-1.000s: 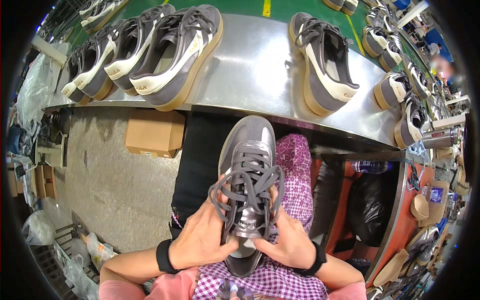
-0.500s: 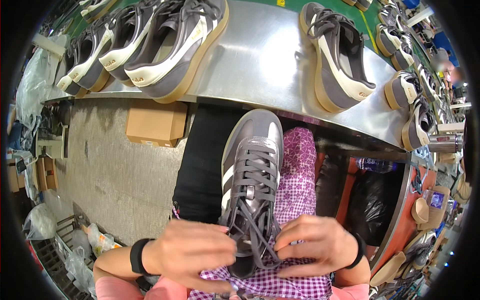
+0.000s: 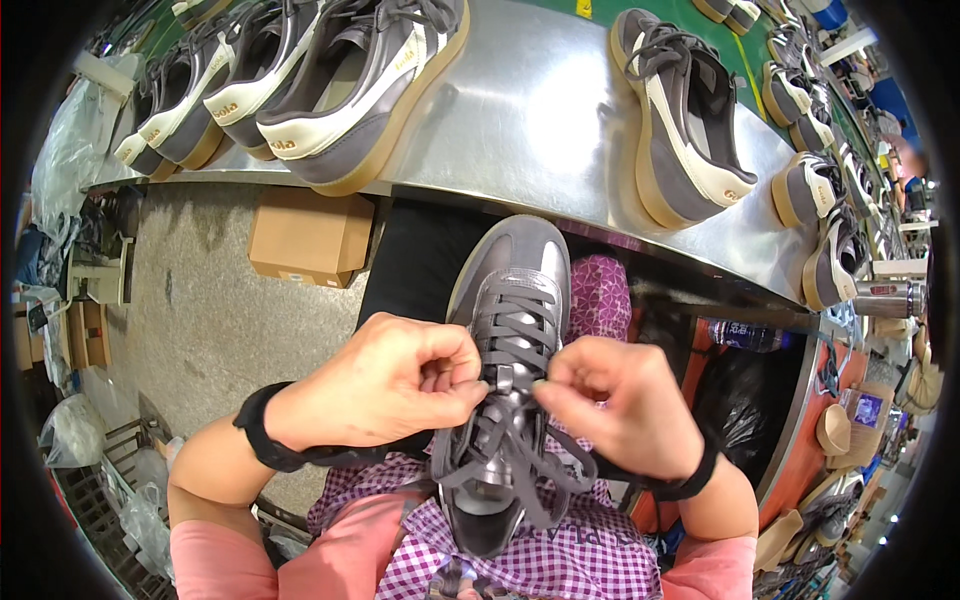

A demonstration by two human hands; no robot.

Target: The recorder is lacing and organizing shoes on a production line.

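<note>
Grey sneaker (image 3: 510, 330) rests on lap, toe toward steel surface (image 3: 540, 110). Left hand (image 3: 375, 385) and right hand (image 3: 615, 400) each pinch grey laces (image 3: 510, 345) mid-tongue. Lacing underway, seemingly; next likely needs even tension, ends threaded upward.

Both hands' fingers (image 3: 455, 375) on grey sneaker (image 3: 505, 330) laces (image 3: 510, 440).

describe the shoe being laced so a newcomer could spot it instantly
Below the front edge of the curved metal table, over the person's checked lap, lies a grey suede sneaker with dark laces, toe pointing away. Unlike the sneakers on the table, it is gripped at the laces by both hands, left and right.
</note>
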